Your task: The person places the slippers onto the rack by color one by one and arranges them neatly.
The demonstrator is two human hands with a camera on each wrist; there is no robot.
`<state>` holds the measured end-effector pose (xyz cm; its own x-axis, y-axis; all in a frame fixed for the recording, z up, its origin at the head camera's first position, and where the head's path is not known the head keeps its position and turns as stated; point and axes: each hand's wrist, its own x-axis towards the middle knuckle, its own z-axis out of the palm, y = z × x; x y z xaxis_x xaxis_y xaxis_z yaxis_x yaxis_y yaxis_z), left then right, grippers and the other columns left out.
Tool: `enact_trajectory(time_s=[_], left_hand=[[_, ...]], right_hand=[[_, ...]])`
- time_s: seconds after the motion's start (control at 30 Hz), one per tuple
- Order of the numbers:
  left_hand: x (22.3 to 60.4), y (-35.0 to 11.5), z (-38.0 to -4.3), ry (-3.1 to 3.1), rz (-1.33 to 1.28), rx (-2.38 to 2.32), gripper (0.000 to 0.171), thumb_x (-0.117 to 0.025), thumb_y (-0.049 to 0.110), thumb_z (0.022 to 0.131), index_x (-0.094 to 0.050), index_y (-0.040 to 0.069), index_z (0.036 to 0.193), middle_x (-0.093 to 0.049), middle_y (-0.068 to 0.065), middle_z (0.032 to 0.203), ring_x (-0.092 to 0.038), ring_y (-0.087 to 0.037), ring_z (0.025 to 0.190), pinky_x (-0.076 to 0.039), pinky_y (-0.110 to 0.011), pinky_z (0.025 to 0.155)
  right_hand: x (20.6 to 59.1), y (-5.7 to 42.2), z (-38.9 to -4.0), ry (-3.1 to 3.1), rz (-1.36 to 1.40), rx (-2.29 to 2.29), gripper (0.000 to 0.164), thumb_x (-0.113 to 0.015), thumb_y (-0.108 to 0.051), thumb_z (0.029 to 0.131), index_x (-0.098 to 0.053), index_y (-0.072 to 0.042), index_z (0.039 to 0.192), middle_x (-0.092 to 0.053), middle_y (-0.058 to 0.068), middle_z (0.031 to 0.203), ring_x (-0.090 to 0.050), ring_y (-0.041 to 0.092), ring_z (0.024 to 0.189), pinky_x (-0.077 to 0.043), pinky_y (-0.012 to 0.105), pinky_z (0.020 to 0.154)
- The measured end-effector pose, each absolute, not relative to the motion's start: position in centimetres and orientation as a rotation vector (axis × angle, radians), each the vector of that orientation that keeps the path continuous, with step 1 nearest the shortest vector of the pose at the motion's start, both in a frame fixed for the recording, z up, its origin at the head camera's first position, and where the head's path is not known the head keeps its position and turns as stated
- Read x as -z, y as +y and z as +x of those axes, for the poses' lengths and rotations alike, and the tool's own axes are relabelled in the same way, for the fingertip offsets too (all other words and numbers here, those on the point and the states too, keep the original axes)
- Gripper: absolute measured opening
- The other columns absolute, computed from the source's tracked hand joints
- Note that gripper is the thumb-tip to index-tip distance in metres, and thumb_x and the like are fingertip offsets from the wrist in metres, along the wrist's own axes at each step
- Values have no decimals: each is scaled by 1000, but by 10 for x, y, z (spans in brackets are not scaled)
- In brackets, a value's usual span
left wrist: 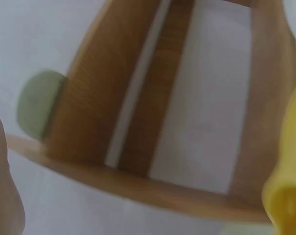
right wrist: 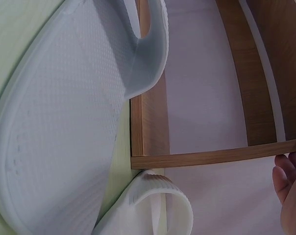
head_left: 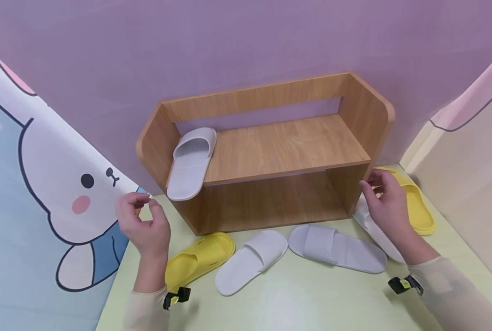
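Note:
A wooden shoe rack (head_left: 287,142) stands against the wall, with one grey slipper (head_left: 189,172) on the left of its upper shelf, the heel jutting past the front edge. Left of the rack my left hand (head_left: 144,225) hovers with loosely curled fingers and holds nothing; the left wrist view is blurred. My right hand (head_left: 386,202) is at the front edge of the right side panel (right wrist: 211,157). Its thumb and fingers (right wrist: 285,176) lie on either side of that board and pinch it. The lower compartment (head_left: 266,202) holds no slippers in view.
On the pale green table lie a yellow slipper (head_left: 202,257), a white slipper (head_left: 251,262) and a grey slipper (head_left: 336,248) before the rack. Another white slipper (head_left: 388,241) and yellow slipper (head_left: 419,209) lie on the right. A rabbit-print cloth (head_left: 64,184) covers the left side.

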<state>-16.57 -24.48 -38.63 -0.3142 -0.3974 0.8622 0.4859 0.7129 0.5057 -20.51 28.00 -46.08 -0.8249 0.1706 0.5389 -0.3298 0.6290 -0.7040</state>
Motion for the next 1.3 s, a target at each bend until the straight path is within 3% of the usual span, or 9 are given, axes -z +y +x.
enact_trajectory(time_s=[0.1,0.23,0.43,0.5,0.73,0.9,1.1,1.3], left_hand=[[409,-265,-170,-1775,-77,953,25,-65,0,96,-60,-15,115,-58,-31,114,-59,-25,105,-45,-26,91],[434,-285,-175,-1944,-125,1075,53,-73,2,94,-53,-9,142,-57,-25,135,-60,-29,118,-46,-28,95],[456,-295,-182,-2135,-177,1107,76,-80,7,94,-50,17,163,-61,-8,149,-63,-26,129,-54,-22,101],[460,-295,-185,-2155,-188,1108,75,-81,7,95,-52,21,162,-64,-4,146,-65,-20,127,-57,-20,98],[469,-297,-192,-2096,-210,1073,44,-79,1,93,-70,3,136,-74,-10,123,-67,-1,110,-58,-12,80],[470,-296,-188,-2051,-182,1022,37,-78,-6,90,-73,-2,126,-75,-15,112,-64,10,103,-55,-7,75],[469,-292,-189,-2008,-207,1039,36,-78,-13,87,-72,-9,123,-74,-23,109,-66,8,101,-57,-9,79],[473,-293,-188,-2055,-174,1038,42,-83,-5,88,-73,-2,129,-76,-15,118,-70,-1,103,-62,-15,77]], right_hand=[[460,279,-204,-2281,123,-1140,32,-72,-15,108,-64,-1,135,-72,16,120,-56,1,98,-44,7,82],[460,280,-203,-2277,124,-1135,32,-72,-13,107,-64,0,135,-72,16,120,-57,1,97,-44,8,82],[459,281,-203,-2279,128,-1134,30,-72,-12,107,-64,0,133,-72,16,119,-57,1,97,-44,9,82],[459,281,-202,-2280,129,-1135,30,-72,-12,107,-64,0,133,-72,16,119,-57,1,97,-44,9,81],[460,280,-203,-2229,157,-1143,30,-75,-8,105,-65,2,131,-74,18,116,-57,-4,95,-45,10,82],[463,278,-207,-2199,192,-1148,29,-77,-3,102,-67,3,129,-74,19,113,-57,-6,93,-45,8,81],[463,278,-207,-2188,191,-1153,28,-76,-3,102,-66,4,128,-75,18,112,-58,-6,92,-45,8,80],[463,279,-207,-2184,187,-1151,28,-76,-3,102,-66,4,128,-75,18,111,-59,-6,91,-45,8,80]])
